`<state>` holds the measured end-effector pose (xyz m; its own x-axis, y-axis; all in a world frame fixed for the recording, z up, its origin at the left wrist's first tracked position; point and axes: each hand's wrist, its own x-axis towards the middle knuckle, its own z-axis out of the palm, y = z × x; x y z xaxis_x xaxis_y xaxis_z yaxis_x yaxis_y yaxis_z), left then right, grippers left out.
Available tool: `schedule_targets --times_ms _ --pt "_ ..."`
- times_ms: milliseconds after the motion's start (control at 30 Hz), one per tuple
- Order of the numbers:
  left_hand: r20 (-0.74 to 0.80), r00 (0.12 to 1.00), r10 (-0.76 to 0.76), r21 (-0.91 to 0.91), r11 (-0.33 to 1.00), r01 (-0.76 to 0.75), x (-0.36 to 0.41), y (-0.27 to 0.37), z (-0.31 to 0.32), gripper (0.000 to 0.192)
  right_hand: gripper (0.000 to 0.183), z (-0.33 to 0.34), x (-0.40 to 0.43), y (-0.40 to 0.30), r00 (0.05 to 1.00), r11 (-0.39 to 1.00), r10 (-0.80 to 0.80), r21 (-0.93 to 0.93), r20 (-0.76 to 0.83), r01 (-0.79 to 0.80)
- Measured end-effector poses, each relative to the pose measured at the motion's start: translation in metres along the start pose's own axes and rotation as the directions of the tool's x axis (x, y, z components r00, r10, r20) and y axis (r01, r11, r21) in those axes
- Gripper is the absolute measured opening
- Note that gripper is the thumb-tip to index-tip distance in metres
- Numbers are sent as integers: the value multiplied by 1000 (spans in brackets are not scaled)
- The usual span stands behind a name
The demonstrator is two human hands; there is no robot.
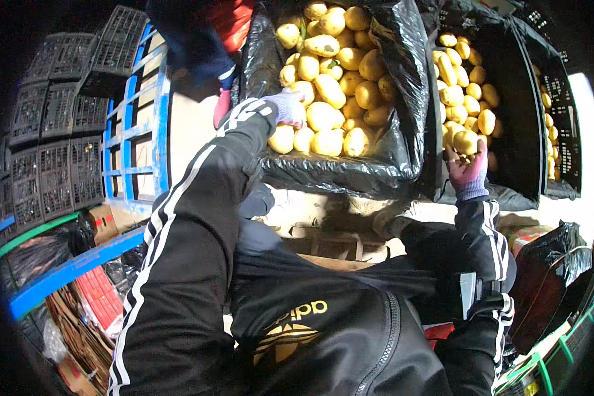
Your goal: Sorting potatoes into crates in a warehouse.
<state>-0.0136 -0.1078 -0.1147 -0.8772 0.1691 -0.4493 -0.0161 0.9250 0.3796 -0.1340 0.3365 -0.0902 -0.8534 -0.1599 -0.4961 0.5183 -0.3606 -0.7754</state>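
Observation:
Yellow, oval produce (329, 91), fruit or potatoes, fills a crate lined with black plastic (336, 173) in front of me. My left hand (292, 108), in a pink and lilac glove, lies on pieces at this crate's left side; its fingertips are partly hidden, so a grip cannot be told. At the near edge of a second black-lined crate (505, 123) to the right, my right hand (468, 168), gloved alike, has its fingers around a yellow piece of produce (465, 142). More such pieces (455, 94) lie in that crate, just beyond the hand.
Another person's pink-gloved hand (222, 106) hangs by the middle crate's left side. Black plastic crates (54, 128) are stacked at the far left beside a blue pallet (161, 119). A third crate (567, 128) stands at the right, and a tied black bag (549, 277) below it.

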Motion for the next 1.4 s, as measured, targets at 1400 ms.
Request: schedule_targets --times_ms 1400 --pt "564 712 -419 295 907 300 -50 90 -63 43 63 140 -115 -44 747 711 194 433 636 -554"
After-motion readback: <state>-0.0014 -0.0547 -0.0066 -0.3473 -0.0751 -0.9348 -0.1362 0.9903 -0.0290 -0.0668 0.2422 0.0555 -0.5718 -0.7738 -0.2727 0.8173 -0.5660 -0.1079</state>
